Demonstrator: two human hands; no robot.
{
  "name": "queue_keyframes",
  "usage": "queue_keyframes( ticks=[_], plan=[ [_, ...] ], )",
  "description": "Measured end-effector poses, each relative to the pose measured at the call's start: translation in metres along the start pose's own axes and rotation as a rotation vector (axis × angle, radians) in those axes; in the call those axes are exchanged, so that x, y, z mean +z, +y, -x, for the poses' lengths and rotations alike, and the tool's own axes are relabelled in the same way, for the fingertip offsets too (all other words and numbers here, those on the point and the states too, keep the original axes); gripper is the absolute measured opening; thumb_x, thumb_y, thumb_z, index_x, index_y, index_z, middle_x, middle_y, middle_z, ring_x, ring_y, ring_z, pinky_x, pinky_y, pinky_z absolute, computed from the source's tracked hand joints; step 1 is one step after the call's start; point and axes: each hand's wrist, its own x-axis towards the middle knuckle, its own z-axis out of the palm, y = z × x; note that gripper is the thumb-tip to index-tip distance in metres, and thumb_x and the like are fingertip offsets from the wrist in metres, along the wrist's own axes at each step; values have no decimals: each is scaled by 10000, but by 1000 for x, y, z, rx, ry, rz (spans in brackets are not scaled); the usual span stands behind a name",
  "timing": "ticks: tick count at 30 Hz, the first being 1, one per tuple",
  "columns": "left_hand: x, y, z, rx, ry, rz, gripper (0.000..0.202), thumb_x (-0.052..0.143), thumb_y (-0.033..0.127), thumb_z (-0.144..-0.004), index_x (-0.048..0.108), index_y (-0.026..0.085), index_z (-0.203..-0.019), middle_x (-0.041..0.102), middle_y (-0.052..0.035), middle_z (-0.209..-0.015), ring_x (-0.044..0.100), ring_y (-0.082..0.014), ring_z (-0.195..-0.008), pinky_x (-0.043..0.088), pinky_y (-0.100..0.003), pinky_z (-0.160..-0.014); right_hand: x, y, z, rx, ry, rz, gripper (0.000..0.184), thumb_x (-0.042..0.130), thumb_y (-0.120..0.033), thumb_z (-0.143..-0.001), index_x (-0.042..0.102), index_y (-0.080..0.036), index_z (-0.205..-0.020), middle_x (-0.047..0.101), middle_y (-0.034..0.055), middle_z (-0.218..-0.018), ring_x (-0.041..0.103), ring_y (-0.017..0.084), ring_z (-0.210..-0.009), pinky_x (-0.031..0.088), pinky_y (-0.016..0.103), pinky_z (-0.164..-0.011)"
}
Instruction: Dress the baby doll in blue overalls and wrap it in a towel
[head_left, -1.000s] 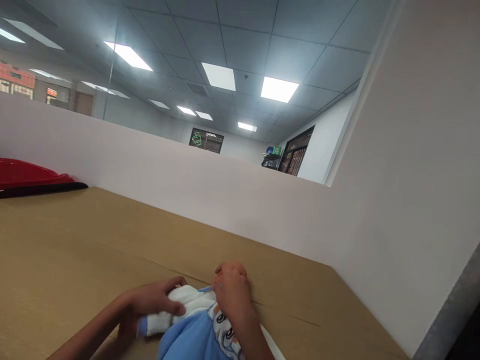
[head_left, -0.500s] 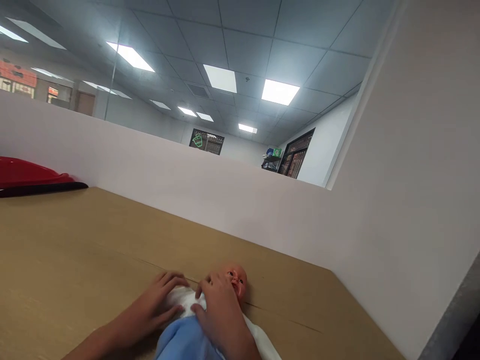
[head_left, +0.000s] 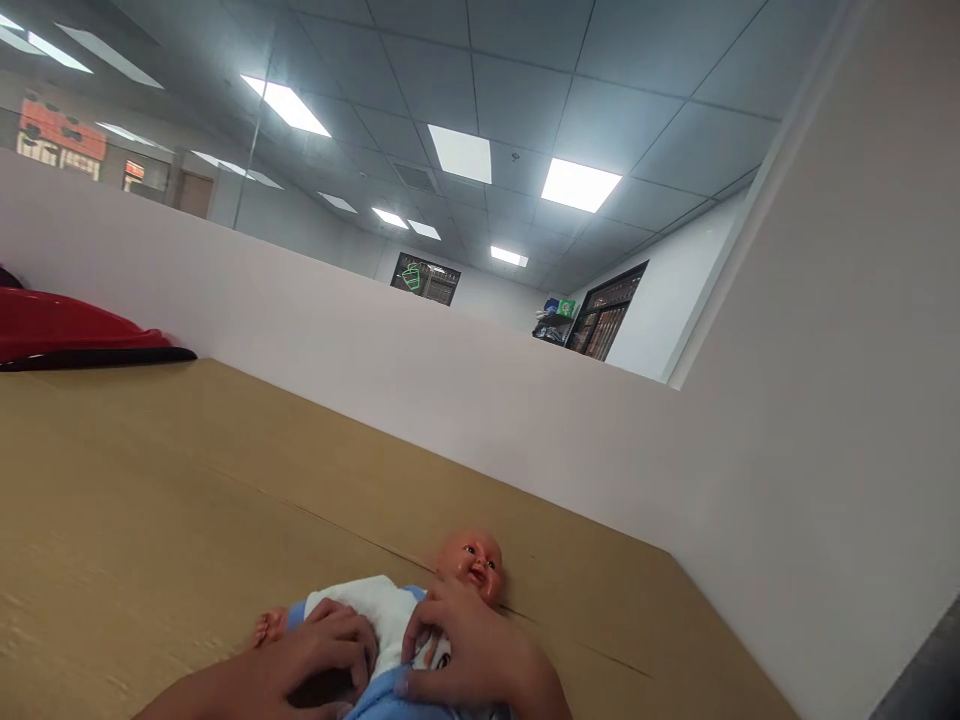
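Note:
A baby doll [head_left: 480,562] lies on its back on the brown tabletop, its bald head toward the wall. It wears a white top [head_left: 382,605] with blue trim, and one bare plastic hand [head_left: 270,627] sticks out at the left. My left hand [head_left: 322,655] rests on the doll's clothing with curled fingers, the thumb by the blue cloth. Just below the doll's chin, my right hand [head_left: 465,640] pinches the front of the outfit, where a small printed figure shows. Blue cloth [head_left: 405,700] bunches beneath both hands. The doll's lower body is out of view.
A red, dark-edged object [head_left: 75,330] stands at the far left of the table [head_left: 150,480]. A pale partition wall [head_left: 465,400] rises along the back and right, with a window above it looking into another room. A seam runs across the tabletop.
My right hand has slid down off the doll's face to its chest. My left hand has moved lower and left, exposing the white sleeve and the doll's hand. The view has shifted slightly.

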Motion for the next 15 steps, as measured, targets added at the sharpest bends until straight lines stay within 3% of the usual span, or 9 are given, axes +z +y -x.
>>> queue_keyframes(
  ticks=[4, 8, 12, 15],
  plan=[
    [2, 5, 0, -21, -26, 49, 304, 652, 575, -964, 704, 281, -1018, 664, -41, -1205, 561, -296, -1187, 417, -357, -1106, 1, 2, -8, -109, -64, -75, 236, 876, -347, -733, 710, -249, -869, 607, 1, -998, 587, 224, -1062, 441, 296, -935],
    [9, -8, -1, -178, 130, 30, 454, 516, 660, -989, 701, 266, -1119, 701, -46, -1141, 590, -303, -1107, 484, -375, -1067, 0, 3, -17, -196, -75, -356, 249, 777, -388, -820, 625, -236, -946, 592, -26, -936, 538, 164, -889, 418, 272, -817],
    [18, -32, -6, -272, 363, 58, 506, 480, 667, -1016, 703, 320, -1308, 711, -37, -1351, 589, -334, -1283, 455, -432, -1174, 6, -2, -21, -64, 61, -400, 187, 709, -341, -878, 577, -244, -969, 489, -67, -774, 445, 136, -719, 347, 261, -674],
    [20, -45, -8, -189, 388, -27, 479, 434, 650, -1061, 729, 320, -1245, 719, -33, -1310, 602, -317, -1261, 467, -439, -1163, 9, -8, -20, 41, 175, -282, 182, 747, -316, -850, 618, -247, -960, 578, -43, -854, 513, 144, -749, 373, 268, -696]
  ],
)
